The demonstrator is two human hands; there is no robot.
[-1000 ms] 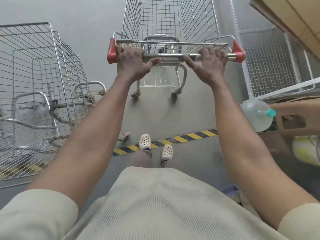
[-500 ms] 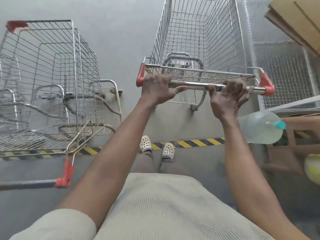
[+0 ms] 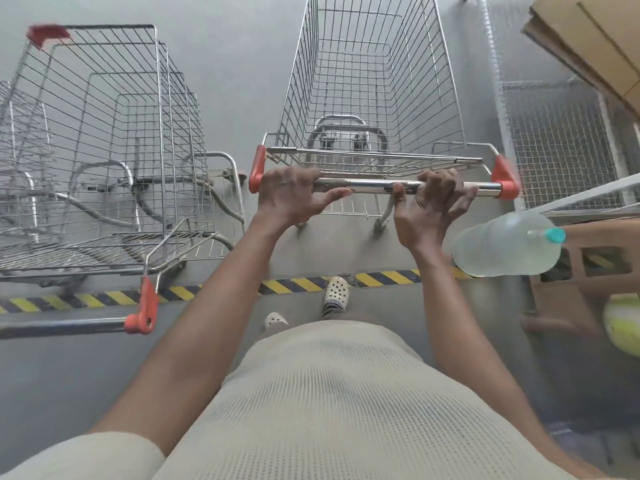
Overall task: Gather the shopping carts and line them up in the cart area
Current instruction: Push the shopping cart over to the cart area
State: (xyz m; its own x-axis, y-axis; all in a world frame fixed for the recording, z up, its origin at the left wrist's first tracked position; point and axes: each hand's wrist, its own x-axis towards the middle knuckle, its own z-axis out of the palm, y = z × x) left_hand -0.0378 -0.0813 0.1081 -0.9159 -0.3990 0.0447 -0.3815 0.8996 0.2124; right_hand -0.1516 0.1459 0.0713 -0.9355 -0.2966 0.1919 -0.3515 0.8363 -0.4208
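Observation:
A wire shopping cart (image 3: 374,81) stands straight ahead of me, its steel handle bar (image 3: 374,184) capped with red ends. My left hand (image 3: 291,199) grips the bar near its left end, fingers curled over the top. My right hand (image 3: 429,206) grips the bar toward its right end. To the left stands a second wire cart (image 3: 104,140) with others nested in it; its red-capped handle (image 3: 140,306) reaches toward me at lower left. Both carts sit beyond a yellow-and-black floor stripe (image 3: 298,284).
A wire mesh partition (image 3: 554,143) runs close along the cart's right side. A large clear water bottle (image 3: 502,247) with a teal cap lies on a brown crate-like stand (image 3: 595,258) at right. Cardboard (image 3: 595,39) hangs at upper right. My feet stand at the stripe.
The cart has rolled forward and to the right, closer to the mesh partition. The nested carts at left have come further into view. One foot has stepped back behind the stripe.

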